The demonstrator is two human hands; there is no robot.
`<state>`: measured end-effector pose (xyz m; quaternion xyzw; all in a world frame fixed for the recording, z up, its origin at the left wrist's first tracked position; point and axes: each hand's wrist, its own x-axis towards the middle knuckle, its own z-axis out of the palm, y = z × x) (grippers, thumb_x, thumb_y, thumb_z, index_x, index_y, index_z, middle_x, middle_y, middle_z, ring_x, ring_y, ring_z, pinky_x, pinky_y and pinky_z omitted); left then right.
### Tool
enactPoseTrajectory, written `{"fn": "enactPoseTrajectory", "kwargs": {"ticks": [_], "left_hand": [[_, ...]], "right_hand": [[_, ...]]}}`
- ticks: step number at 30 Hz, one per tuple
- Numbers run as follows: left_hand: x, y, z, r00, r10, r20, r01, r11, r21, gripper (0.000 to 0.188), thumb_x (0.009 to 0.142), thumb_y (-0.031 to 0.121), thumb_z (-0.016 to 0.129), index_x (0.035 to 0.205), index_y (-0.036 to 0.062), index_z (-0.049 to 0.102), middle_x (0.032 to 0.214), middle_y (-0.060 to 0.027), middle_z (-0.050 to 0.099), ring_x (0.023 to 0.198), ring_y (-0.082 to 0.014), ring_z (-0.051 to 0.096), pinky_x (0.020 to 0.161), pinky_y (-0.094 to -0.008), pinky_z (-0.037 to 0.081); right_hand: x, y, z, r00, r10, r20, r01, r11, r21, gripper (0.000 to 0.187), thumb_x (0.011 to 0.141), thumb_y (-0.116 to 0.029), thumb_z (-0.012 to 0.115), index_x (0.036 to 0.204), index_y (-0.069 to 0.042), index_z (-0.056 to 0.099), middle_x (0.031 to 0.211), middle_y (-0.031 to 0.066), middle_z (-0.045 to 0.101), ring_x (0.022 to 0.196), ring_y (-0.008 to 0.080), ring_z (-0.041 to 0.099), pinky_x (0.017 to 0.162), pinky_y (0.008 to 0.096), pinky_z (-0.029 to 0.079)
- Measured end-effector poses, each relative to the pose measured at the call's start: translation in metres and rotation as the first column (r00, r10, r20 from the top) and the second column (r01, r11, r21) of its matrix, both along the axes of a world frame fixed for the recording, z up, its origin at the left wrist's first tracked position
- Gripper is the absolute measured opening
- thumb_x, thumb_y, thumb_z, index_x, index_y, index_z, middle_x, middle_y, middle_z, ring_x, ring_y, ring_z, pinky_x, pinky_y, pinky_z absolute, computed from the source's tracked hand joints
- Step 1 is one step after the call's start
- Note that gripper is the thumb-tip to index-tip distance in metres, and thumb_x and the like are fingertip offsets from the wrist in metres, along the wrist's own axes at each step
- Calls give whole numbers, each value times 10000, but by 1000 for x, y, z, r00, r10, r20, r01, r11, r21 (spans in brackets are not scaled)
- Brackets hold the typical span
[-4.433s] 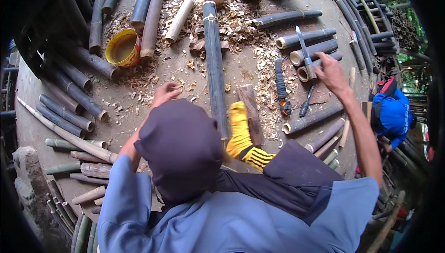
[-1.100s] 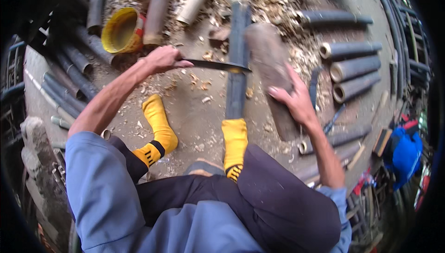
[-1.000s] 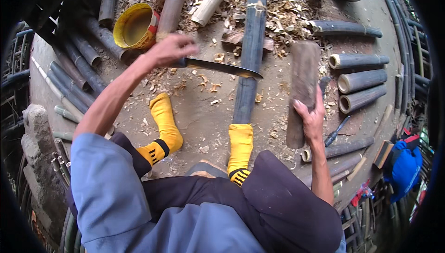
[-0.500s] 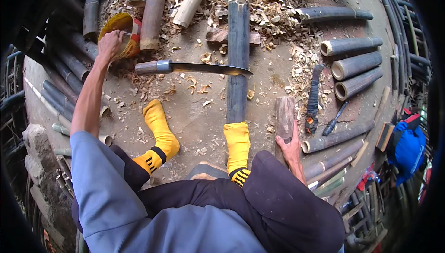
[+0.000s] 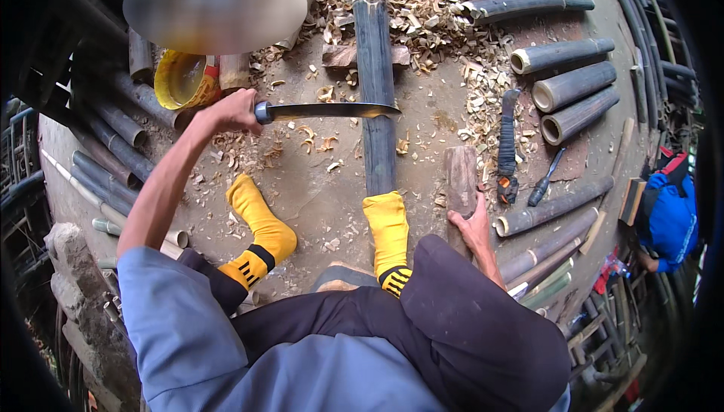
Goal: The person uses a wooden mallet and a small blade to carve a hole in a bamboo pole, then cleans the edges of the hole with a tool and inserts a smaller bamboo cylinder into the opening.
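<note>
My left hand [image 5: 232, 112] is closed around the handle of a machete [image 5: 328, 111]. Its long blade points right, with the tip across a dark bamboo pole [image 5: 375, 72]. My right hand [image 5: 473, 225] grips the near end of a worn brown oblong block [image 5: 461, 174], which could be wood or stone. My right foot, in a yellow sock [image 5: 387, 223], rests on the pole's near end. Beyond my left hand stands a yellow and red bucket [image 5: 178, 84] with cloudy liquid in it.
Wood shavings [image 5: 430, 27] cover the far ground. On the right lie a black-wrapped blade tool [image 5: 508, 140], a small dark-handled tool [image 5: 546, 178] and several bamboo pieces [image 5: 573, 96]. A person in blue [image 5: 670, 216] is at the far right. A blurred oval hides the upper left.
My left hand has left the bucket and closed on the machete's handle. The view has shifted slightly. My right hand stays on the block.
</note>
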<state>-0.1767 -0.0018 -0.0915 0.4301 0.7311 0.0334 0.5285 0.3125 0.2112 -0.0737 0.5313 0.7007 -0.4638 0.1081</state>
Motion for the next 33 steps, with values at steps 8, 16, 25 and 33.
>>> {"fn": "enactPoseTrajectory", "kwargs": {"ticks": [8, 16, 25, 33], "left_hand": [[24, 3, -1, 973, 160, 164, -155, 987, -39, 203, 571, 131, 685, 681, 20, 556, 567, -7, 532, 506, -93, 504, 455, -281, 407], [35, -16, -4, 965, 23, -262, 9, 993, 119, 313, 561, 271, 710, 794, 71, 652, 697, -145, 640, 681, -315, 636, 656, -429, 516], [80, -26, 25, 754, 245, -610, 312, 683, 660, 256, 663, 151, 654, 864, 79, 512, 720, -105, 560, 661, -322, 590, 586, -426, 476], [100, -55, 19, 818, 107, -564, 171, 892, 418, 217, 664, 129, 660, 791, 75, 493, 682, -106, 545, 658, -308, 588, 576, -415, 462]], "right_hand": [[1, -6, 0, 992, 53, -112, -19, 960, 279, 731, 678, -265, 713, 1269, 25, 393, 1213, 216, 537, 1079, 330, 547, 937, 392, 422], [14, -1, -7, 901, -413, -130, 417, 909, 1, 740, 658, -263, 746, 1264, 14, 423, 1120, 131, 549, 1037, 234, 526, 924, 357, 406], [-42, 13, 50, 894, -209, -396, 195, 978, -76, 908, 614, -305, 791, 1333, 29, 350, 1214, 196, 504, 1115, 282, 504, 964, 372, 386], [-66, -23, 42, 979, 95, -178, -86, 994, 61, 813, 606, -235, 784, 1260, 27, 378, 1060, 260, 595, 989, 365, 603, 860, 406, 478]]}}
